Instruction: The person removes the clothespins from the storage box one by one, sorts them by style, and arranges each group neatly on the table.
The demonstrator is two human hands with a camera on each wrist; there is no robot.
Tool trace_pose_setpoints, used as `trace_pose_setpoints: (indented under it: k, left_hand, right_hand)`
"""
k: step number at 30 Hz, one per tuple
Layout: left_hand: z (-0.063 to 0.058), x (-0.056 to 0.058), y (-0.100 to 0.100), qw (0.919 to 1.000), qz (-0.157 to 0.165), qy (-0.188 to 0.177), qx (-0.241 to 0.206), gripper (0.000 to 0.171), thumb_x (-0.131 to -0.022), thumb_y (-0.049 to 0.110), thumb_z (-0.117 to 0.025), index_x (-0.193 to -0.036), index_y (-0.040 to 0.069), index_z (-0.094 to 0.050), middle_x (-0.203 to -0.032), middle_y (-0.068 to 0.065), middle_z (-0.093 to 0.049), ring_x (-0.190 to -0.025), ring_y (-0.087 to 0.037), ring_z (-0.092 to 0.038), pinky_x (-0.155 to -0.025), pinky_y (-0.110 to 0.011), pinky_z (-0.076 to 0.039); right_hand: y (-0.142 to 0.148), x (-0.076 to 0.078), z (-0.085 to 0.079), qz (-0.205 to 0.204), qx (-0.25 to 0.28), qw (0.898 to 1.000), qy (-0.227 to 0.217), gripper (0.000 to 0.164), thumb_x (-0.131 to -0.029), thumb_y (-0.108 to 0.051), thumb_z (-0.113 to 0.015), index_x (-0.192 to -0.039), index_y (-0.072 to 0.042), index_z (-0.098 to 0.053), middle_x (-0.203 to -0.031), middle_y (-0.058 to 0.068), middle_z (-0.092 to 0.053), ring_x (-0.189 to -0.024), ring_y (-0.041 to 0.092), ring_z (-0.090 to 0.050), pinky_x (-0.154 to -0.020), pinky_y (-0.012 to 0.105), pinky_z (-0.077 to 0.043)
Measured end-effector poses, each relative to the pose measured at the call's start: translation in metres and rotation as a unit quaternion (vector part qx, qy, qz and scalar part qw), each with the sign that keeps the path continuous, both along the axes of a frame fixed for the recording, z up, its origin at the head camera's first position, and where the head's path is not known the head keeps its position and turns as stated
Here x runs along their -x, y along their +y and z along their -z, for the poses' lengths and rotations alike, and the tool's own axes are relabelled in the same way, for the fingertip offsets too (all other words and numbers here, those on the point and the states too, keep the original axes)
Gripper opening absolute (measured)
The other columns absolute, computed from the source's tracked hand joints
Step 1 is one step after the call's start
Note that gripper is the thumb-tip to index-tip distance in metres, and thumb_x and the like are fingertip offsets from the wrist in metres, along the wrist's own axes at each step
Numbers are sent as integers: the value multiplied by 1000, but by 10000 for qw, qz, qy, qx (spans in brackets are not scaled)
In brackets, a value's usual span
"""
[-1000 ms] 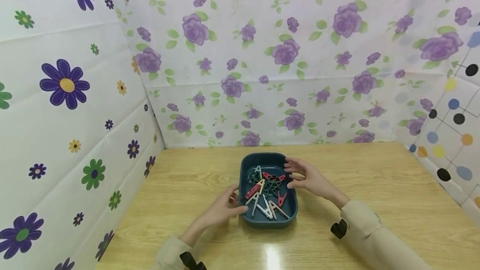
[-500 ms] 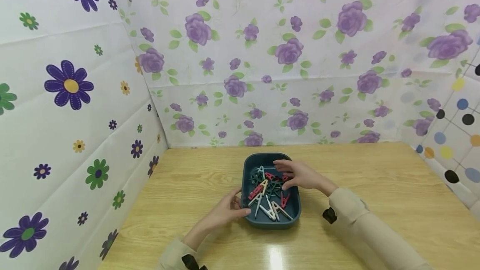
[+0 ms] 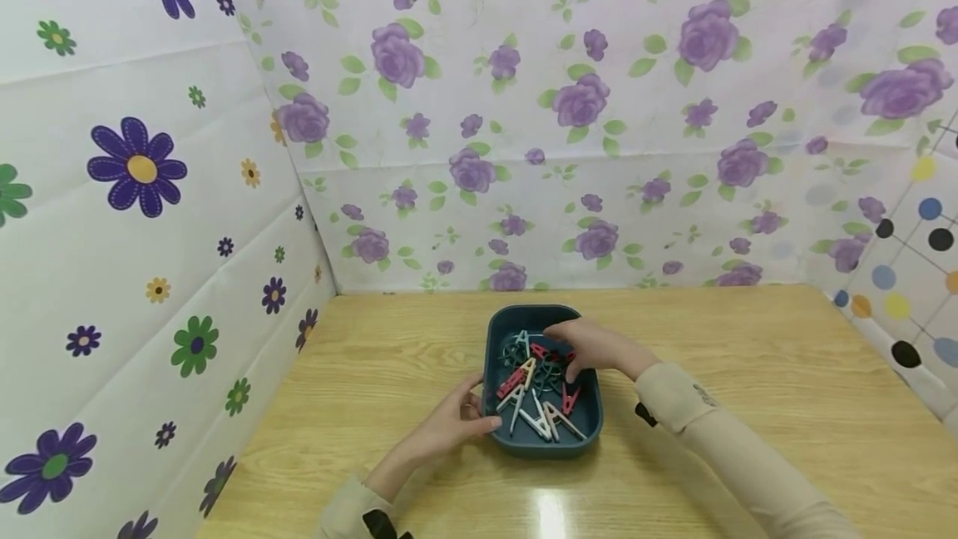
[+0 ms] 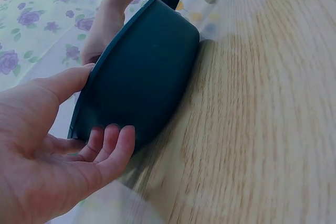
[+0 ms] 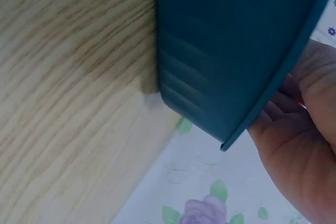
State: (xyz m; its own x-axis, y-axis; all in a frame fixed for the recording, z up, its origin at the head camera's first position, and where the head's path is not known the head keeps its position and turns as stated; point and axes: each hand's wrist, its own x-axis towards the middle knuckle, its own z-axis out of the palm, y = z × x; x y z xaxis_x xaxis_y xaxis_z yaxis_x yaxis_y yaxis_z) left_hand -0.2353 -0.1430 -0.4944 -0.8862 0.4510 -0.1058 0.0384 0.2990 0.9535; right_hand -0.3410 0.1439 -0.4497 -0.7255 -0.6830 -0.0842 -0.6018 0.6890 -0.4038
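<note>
A dark teal plastic bin (image 3: 544,449) sits on the table with a jumble of clothespins inside. White clothespins (image 3: 540,418) lie toward the near end, red ones (image 3: 512,383) around the middle, and dark green clips (image 3: 549,373) near the center. My left hand (image 3: 455,418) rests at the bin's left side, thumb at the rim and relaxed fingertips against the outer wall, as the left wrist view shows. Over the right rim reaches my right hand (image 3: 599,347), fingers down among the clips, thumb and index finger apart. Its fingertips are partly hidden, and no clip is seen held.
The bin stands on a light wood-grain table (image 3: 404,339). A purple-flowered cloth (image 3: 509,123) hangs behind it, a daisy-patterned cloth (image 3: 150,256) on the left, and a dotted cloth (image 3: 909,273) on the right.
My right hand has moved left from the bin's right rim to inside the bin, and lowered over the clips. The left hand has stayed at the bin's left side.
</note>
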Motion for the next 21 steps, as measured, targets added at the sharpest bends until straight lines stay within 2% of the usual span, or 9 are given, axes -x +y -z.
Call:
trace_pose_setpoints:
  k: [5, 14, 21]
  left_hand:
    - [2, -1, 1, 9999, -15, -91, -75, 82, -87, 26, -73, -152, 12, -25, -101, -11, -55, -82, -16, -58, -73, -34, -56]
    - [6, 0, -1, 9993, -43, -248, -276, 78, -88, 26, -72, -150, 11, -27, -101, -10, -55, -84, -15, -58, -74, -33, -55]
    - [9, 0, 0, 9985, -85, -318, -429, 79, -87, 24, -73, -150, 9, -27, -99, -9, -57, -84, -15, -58, -73, -31, -54]
  right_hand:
    - [-2, 4, 6, -127, -252, 9995, 157, 79, -69, -21, -87, -135, 1, -51, -131, 17, -59, -116, 31, -59, -94, 44, -51]
    - [-4, 7, 9, -230, -292, 9988, 322, 73, -66, -24, -89, -128, 0, -58, -123, 16, -64, -111, 30, -62, -91, 43, -53]
    - [-8, 7, 8, -144, -285, 9994, 139, 65, -68, -20, -88, -124, -1, -61, -118, 14, -66, -101, 26, -64, -86, 41, -54]
